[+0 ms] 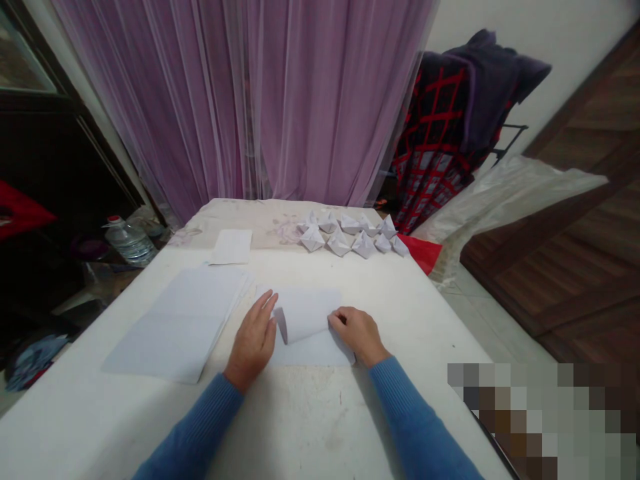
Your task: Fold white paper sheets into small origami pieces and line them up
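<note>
A white sheet of paper (313,313) lies in front of me, its near edge lifted and curled over toward the far side. My right hand (357,333) pinches the right end of the curled edge between thumb and fingers. At the left end of the curl is my left hand (254,343), fingers stretched out and thumb beside the paper; whether it presses on the sheet I cannot tell. Several folded white paper boats (339,243) stand in two rows at the far right of the table.
A stack of white paper (175,323) lies to the left, with a smaller white paper piece (233,247) beyond it. The white table (310,427) ends before a purple curtain (320,100). Something red (424,253) hangs at the right edge; a water bottle (129,240) stands left.
</note>
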Motion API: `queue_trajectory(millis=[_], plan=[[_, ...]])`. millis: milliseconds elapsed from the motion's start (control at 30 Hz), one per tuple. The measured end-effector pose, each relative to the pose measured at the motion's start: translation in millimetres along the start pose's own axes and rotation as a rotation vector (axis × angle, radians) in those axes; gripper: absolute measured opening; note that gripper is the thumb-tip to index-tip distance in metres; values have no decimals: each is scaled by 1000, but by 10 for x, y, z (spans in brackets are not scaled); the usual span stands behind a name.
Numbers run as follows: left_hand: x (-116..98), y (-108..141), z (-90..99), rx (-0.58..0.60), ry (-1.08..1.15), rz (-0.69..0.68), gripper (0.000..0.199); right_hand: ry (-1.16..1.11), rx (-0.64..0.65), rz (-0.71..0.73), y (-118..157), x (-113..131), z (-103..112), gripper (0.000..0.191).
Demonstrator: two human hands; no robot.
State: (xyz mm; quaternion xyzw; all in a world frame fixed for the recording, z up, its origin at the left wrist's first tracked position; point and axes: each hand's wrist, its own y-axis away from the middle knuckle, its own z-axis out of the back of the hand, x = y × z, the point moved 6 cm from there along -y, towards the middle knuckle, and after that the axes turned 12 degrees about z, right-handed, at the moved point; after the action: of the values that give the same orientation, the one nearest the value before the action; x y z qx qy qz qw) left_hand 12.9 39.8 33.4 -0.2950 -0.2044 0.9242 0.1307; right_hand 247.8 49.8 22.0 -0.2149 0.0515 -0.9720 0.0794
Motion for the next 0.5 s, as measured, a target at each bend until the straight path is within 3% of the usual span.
queue_trajectory(millis=[67, 167, 400, 500], plan=[[-203, 85, -33, 58, -58, -120, 45, 87, -51, -20, 26, 42, -14, 23], [-418, 259, -198, 252, -138, -301, 41, 154, -96, 7, 61, 78, -51, 22], [-377, 392, -329, 334, -186, -282, 51, 101, -233, 184, 150, 152, -71, 16], [-394, 395, -323, 352, -176, -277, 51, 65, -214, 316, 169, 262, -106, 16]])
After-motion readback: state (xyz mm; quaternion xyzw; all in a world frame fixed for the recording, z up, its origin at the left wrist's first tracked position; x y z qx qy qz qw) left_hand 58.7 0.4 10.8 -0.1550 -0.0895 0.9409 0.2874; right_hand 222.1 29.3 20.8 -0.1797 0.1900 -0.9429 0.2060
